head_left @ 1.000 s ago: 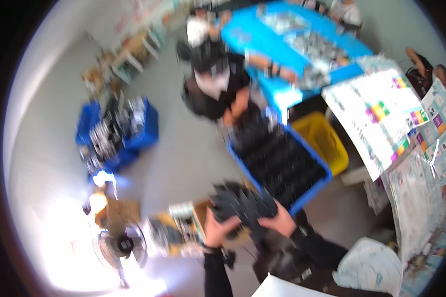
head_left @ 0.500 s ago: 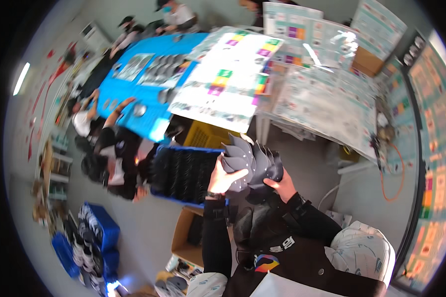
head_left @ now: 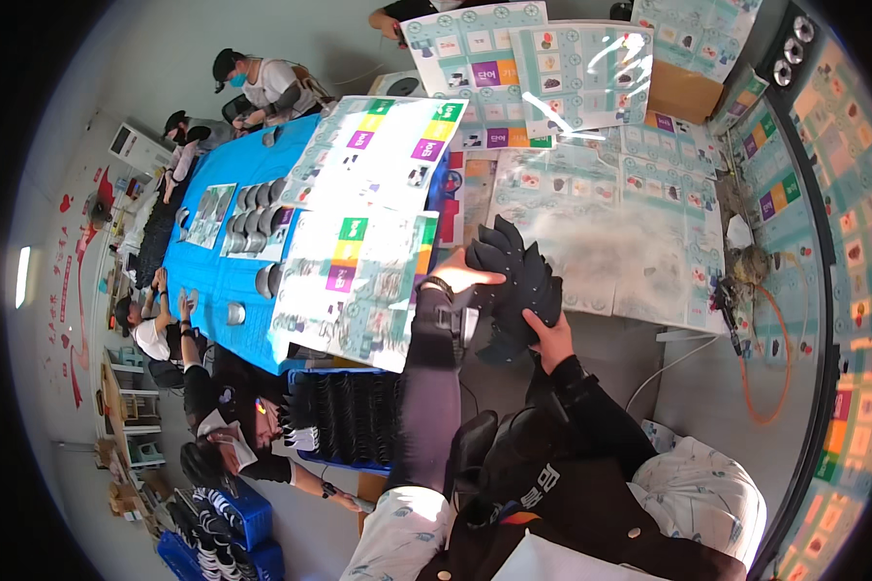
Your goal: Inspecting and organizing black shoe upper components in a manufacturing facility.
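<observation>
Between my hands is a fanned stack of black curved pieces (head_left: 518,276), leaf-shaped, with small pale dots along some edges. What kind of part they are does not show. My left hand (head_left: 462,272) grips the stack's left side, thumb across the front. Lower on the right, my right hand (head_left: 549,339) holds the other side with the thumb on the nearest piece. Both hands hide some fingers behind the stack. It is held up in front of the right-hand table (head_left: 669,281), which is covered with printed sheets and has a dark dusty smudge.
Left of me, a blue crate (head_left: 344,455) holds rows of similar black pieces. Beyond it, a blue-covered table (head_left: 228,334) bears grey curved pieces and printed boards (head_left: 354,281). A co-worker (head_left: 228,445) reaches near the crate. An orange hose (head_left: 783,368) hangs at right.
My hands have moved up and slightly right with the stack, toward the right-hand table. My view has turned, and the co-worker at left now stretches an arm below the blue crate.
</observation>
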`<state>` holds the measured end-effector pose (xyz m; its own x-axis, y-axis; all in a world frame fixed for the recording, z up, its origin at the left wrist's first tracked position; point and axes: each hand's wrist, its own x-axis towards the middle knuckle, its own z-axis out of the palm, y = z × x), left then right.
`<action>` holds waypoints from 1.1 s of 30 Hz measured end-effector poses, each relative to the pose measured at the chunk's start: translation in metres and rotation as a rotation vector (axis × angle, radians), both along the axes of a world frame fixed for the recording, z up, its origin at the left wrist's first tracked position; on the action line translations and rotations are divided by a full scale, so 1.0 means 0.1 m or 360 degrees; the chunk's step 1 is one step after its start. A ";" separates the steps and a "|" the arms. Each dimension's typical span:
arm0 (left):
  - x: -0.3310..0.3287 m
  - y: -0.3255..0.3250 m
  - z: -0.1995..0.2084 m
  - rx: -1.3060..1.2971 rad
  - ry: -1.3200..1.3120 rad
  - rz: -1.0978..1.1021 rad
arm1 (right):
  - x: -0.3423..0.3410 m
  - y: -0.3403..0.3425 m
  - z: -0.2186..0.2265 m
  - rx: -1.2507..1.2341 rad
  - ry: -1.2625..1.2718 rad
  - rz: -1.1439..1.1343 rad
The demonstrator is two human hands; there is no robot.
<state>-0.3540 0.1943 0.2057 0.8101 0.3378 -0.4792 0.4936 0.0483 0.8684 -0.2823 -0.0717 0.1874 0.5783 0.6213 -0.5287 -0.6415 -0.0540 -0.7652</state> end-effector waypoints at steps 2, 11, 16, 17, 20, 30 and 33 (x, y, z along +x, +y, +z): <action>0.36 0.42 -0.10 0.0439 0.0330 0.0117 | 0.30 0.42 -0.30 0.0205 0.0182 -0.0036; 1.50 1.59 -0.29 0.0121 0.0334 -0.0310 | 0.98 1.61 -0.87 -0.0216 0.0493 -0.0013; 1.95 2.01 -0.33 0.0324 0.0443 -0.0268 | 1.33 2.10 -1.07 -0.0232 0.0453 0.0041; 1.75 2.31 -0.93 0.0389 0.0572 -0.0085 | 1.28 2.26 -1.01 -0.0171 0.0463 0.0092; 2.32 2.25 -0.91 0.0795 0.0771 0.0017 | 1.54 2.44 -1.31 -0.0253 0.0513 0.0107; 1.89 0.98 -0.19 0.1394 0.0119 0.0406 | 1.15 2.72 -3.46 -0.0386 -0.0416 0.0739; 1.52 0.04 0.90 0.1488 -0.0603 0.0798 | 2.07 3.02 -4.21 -0.0271 -0.0068 0.0626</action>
